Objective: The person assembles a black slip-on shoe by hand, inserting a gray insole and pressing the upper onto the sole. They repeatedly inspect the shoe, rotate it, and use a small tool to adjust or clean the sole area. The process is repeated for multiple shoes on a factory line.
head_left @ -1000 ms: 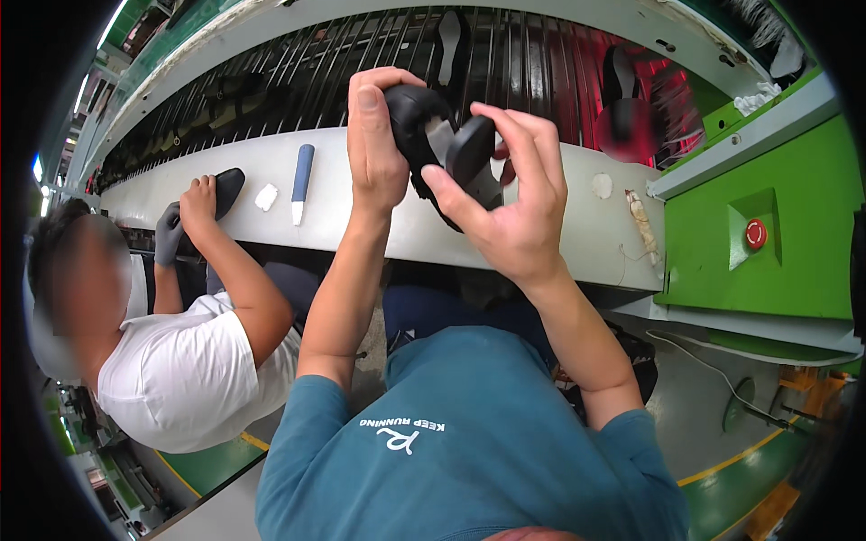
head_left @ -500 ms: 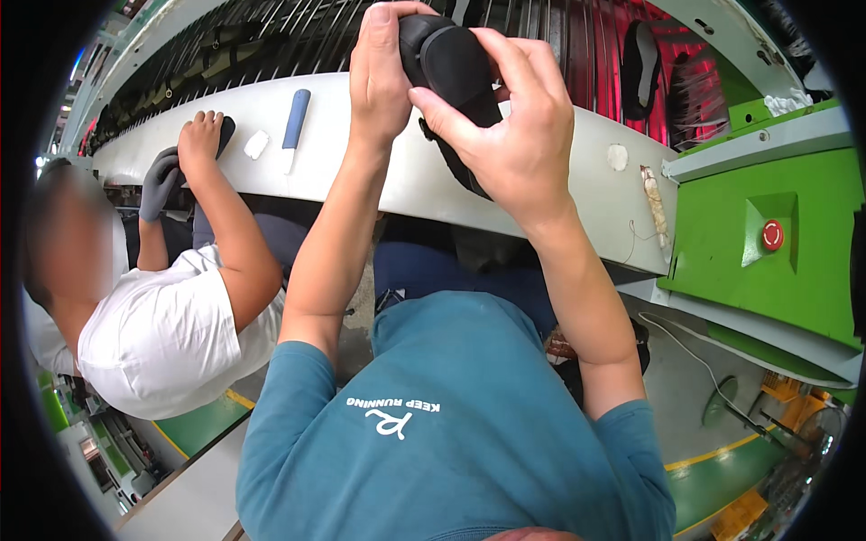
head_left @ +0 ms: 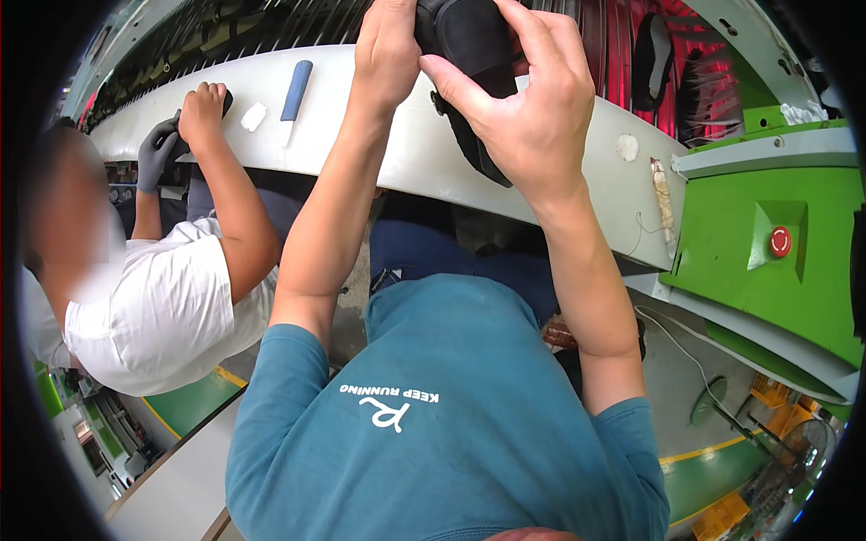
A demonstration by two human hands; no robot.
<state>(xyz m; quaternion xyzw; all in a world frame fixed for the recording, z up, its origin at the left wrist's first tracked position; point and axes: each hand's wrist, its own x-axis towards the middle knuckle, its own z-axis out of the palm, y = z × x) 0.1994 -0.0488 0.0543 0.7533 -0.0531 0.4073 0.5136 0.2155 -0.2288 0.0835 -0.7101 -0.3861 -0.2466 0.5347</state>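
Held up over the white bench is a black shoe [head_left: 474, 43], its rounded end toward the top edge of the head view and a strapped part hanging lower. My left hand [head_left: 388, 59] presses against its left side; the fingertips run out at the top edge. Around the right side curls my right hand [head_left: 537, 108], thumb across the front and fingers behind, closed on the shoe. Part of the shoe lies hidden behind this hand.
The white bench [head_left: 343, 149] carries a blue-handled knife [head_left: 296, 90], a white scrap [head_left: 253, 117] and a wrapped stick [head_left: 662, 200]. Beyond is a rod conveyor with a red glow and a dark shoe part [head_left: 651, 63]. A co-worker [head_left: 162, 307] sits left; a green machine [head_left: 767, 270] stands right.
Both my hands have shifted slightly up and right with the shoe, so more of it leaves the top edge. The whole view has moved a little. My grip looks the same.
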